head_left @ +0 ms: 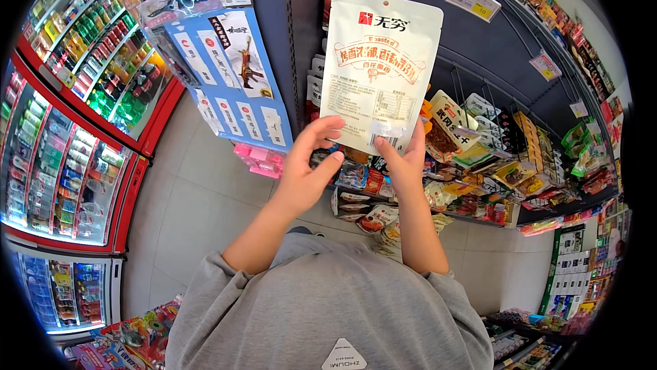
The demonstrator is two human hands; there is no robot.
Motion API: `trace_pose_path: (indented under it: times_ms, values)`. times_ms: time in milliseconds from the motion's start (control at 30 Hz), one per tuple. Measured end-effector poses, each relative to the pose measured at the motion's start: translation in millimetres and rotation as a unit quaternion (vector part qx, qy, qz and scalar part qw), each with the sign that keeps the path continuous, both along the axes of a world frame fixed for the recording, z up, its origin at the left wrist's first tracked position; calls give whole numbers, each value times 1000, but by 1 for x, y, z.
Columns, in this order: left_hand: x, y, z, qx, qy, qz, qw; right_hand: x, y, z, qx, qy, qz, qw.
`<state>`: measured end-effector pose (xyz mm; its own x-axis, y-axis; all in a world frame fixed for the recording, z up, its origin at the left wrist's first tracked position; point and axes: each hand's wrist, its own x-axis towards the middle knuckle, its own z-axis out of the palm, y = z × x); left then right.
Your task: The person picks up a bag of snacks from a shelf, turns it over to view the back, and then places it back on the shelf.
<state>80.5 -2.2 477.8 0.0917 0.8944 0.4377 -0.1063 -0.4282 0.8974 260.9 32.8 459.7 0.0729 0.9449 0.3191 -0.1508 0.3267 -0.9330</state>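
Fingers (pixel 327 138) of the left hand (pixel 304 175) were pinched on the lower left corner of a white stand-up pouch (pixel 380 69), thumb in front and the other fingers curled behind it, while the right hand (pixel 405 164) clamped the lower right edge in the same way, thumb tip resting on the printed face near the bottom seam. The pouch was held upright in the air in front of the person, its back panel of small print turned toward the camera, above a rack of hanging snack packets (pixel 479 158) and just beside a blue hanging display card (pixel 229 75). To the left stood glass-fronted drink coolers (pixel 75 96) with red frames, over a pale tiled floor (pixel 205 199).

Judged from its flat, smooth look, the pouch seemed light and only loosely filled, a thin glossy film that would bend and crinkle rather than hold stiff. Such film was likely slippery, so the sealed bottom edge and side seams, where both hands already gripped, looked the firmest places to hold. The contents could not be seen; a hard squeeze on the middle might crush them.
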Motion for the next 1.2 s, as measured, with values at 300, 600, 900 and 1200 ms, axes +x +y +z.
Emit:
trace_pose_path:
  times_ms: [300,600,900,1200]
  values:
    - [22,10,-1,15,109,44,993,-12,0,2,36,2,-12,999]
    - [32,13,-8,-1,116,72,991,-19,-4,-9,87,-79,-34,993]
    - [35,18,-17,-18,42,72,996,-25,-11,-9,137,-178,-48,973]
    - [34,18,-18,-26,-5,47,999,-26,-11,-18,170,-215,-46,960]
